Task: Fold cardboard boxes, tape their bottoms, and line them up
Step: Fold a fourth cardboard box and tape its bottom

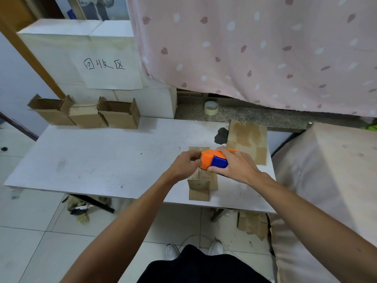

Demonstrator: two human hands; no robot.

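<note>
One small brown cardboard box bottom-up near the front edge of the white surface, base flaps closed on a centre seam, one loose flap hanging down the near side. Probably light and hollow, stiff along the creases but easily dented across the panels, and prone to skating on the smooth top. Best held by the side walls or pinned flat from above beside the seam, never squeezed mid-panel. Directly over it, an orange and blue plastic tape dispenser, wrapped by the right grip, fingers over the top and thumb along the blue end. Left grip curled in a pinch at the front of the dispenser, whether on the tape end or the housing too small to tell. Judged stage: taping the bottom, no strip yet visible on the seam. Worth watching: tape landing askew, or the box sliding off the edge under the pull. Further out, three brown cardboard boxes in a row at the back left, side by side and apparently touching. To the right, a flat brown cardboard sheet with a dark crumpled lump just beside it. Beyond, a pale roll of tape on the speckled stone ledge, under a pink patterned curtain.
</note>
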